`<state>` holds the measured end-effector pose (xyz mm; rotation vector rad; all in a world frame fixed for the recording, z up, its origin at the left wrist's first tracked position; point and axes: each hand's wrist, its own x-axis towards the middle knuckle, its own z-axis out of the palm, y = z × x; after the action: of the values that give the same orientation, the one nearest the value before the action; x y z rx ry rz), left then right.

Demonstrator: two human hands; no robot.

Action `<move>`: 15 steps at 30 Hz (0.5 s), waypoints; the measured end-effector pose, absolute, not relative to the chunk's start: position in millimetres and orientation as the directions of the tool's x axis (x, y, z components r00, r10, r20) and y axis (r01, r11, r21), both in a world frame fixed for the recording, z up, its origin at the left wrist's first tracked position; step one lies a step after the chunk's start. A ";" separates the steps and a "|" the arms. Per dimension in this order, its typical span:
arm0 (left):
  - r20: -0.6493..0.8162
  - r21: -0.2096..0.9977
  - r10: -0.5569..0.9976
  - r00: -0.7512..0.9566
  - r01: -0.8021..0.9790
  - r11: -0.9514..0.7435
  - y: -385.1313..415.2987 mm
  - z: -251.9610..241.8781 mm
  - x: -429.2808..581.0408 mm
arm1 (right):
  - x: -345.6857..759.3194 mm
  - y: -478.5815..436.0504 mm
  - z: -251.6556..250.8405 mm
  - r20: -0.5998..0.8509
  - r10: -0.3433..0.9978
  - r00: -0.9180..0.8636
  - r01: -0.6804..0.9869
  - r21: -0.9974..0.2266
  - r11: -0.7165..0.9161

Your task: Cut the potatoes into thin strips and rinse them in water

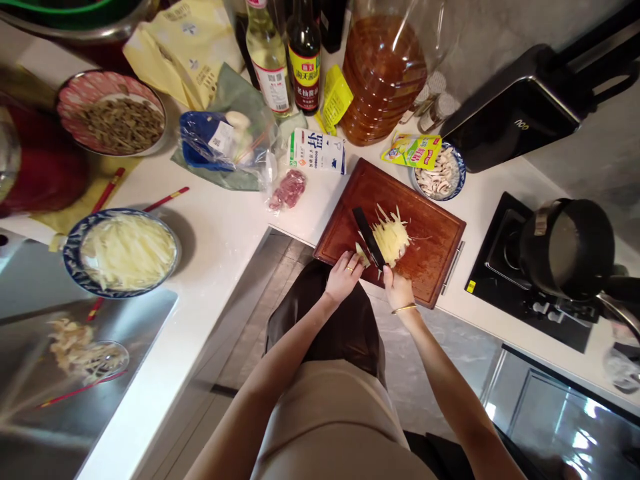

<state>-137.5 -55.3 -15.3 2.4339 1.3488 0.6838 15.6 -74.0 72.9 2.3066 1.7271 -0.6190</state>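
Note:
On the brown cutting board [430, 257] lies a pile of pale yellow shreds [391, 235]. My right hand [399, 288], with a bracelet at the wrist, is closed round the handle end of a knife [369, 235] whose dark blade slants up and left beside the pile. My left hand [345, 275], wearing a ring, presses its fingers on a small pale piece [363, 255] with a greenish edge, just left of the blade. A few loose slivers lie between the blade and this piece.
Left stand a bowl of pale shreds [129, 250], a bowl of brown strips [123, 123] and a sink [150, 333]. Behind are bagged meat [289, 190], bottles [305, 67] and a large jug [383, 73]. Right are sliced mushrooms [440, 175], a knife block [515, 110] and a pot [567, 247].

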 end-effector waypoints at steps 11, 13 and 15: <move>0.232 0.442 0.844 0.483 0.720 -0.534 -56.7 -12.1 -138.9 | 4.5 -90.0 97.4 -0.519 0.819 0.245 0.963 0.034 -0.267; 0.233 0.440 0.846 0.480 0.724 -0.532 -57.2 -12.5 -138.2 | 3.4 -92.5 97.8 -0.519 0.819 0.244 0.965 0.050 -0.256; 0.242 0.432 0.844 0.478 0.726 -0.535 -57.7 -12.7 -137.6 | 3.5 -95.8 98.0 -0.508 0.827 0.240 0.967 0.054 -0.248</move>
<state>-137.6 -57.7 -12.7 2.4573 1.3398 0.6282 3.5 -95.8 98.0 2.1627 1.6531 -0.5428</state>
